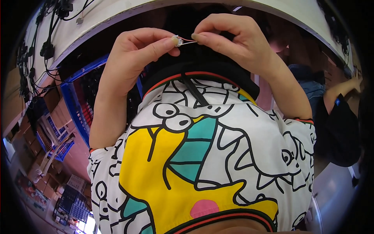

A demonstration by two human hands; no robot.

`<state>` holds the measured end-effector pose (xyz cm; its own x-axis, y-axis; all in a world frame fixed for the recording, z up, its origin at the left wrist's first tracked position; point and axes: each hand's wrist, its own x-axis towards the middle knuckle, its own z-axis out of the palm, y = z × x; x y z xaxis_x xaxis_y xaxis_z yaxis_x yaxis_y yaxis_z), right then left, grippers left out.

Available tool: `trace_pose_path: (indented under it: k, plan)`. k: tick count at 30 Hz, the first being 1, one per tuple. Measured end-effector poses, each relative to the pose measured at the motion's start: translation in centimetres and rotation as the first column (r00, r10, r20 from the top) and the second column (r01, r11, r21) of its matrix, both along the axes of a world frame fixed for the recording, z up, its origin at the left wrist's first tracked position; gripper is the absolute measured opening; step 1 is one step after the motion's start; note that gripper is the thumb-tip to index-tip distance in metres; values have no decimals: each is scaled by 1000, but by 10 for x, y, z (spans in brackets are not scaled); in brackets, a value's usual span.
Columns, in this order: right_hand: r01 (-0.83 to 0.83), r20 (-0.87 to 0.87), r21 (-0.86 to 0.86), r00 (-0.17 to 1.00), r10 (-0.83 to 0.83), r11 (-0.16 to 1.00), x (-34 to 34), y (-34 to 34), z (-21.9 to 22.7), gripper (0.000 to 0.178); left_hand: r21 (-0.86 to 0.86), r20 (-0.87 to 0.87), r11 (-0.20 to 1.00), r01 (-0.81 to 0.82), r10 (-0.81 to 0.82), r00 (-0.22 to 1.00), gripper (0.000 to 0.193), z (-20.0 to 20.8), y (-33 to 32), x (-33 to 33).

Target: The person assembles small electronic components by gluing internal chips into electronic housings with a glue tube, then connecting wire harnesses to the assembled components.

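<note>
Between thumb and forefinger, my left hand (146, 47) is closed on a small whitish component (179, 41), perhaps a connector, whose exact kind is too small to tell. Thin wires (188, 39), one red and one pale, run from it toward the right. My right hand (231, 39) pinches the far end of these wires between thumb and fingertip, hiding where they stop. Both hands are held up in front of my body, close to the near edge of the table, with the short wires stretched between them.
The pale table (156, 7) curves across the top. Black cables with plugs (47, 50) lie on it at the left. A blue crate (74, 105) stands below the table's left part. At the right is another person in a dark top (339, 132). Boxes and shelving fill the lower left.
</note>
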<state>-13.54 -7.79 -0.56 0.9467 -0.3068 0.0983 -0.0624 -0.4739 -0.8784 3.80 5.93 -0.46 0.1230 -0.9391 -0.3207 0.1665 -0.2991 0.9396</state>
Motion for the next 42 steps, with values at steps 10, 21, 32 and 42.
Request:
trace_pose_path:
  k: [10,21,32,42]
  plan:
    - [-100,-112,107,987,112,989,5,4,10,10,14,253,999,43,-45,966,10,1,3,-3]
    - [-29,-165,172,985,58,985,10,4,5,11,70,38,994,89,-92,995,13,-7,2,4]
    - [125,111,389,977,-182,913,5,14,-15,16,-37,-466,963,-266,219,857,16,-22,-9,-24]
    - [85,157,289,978,-134,954,-3,-1,-11,13,-102,-70,995,-8,1,998,12,1,-20,-10]
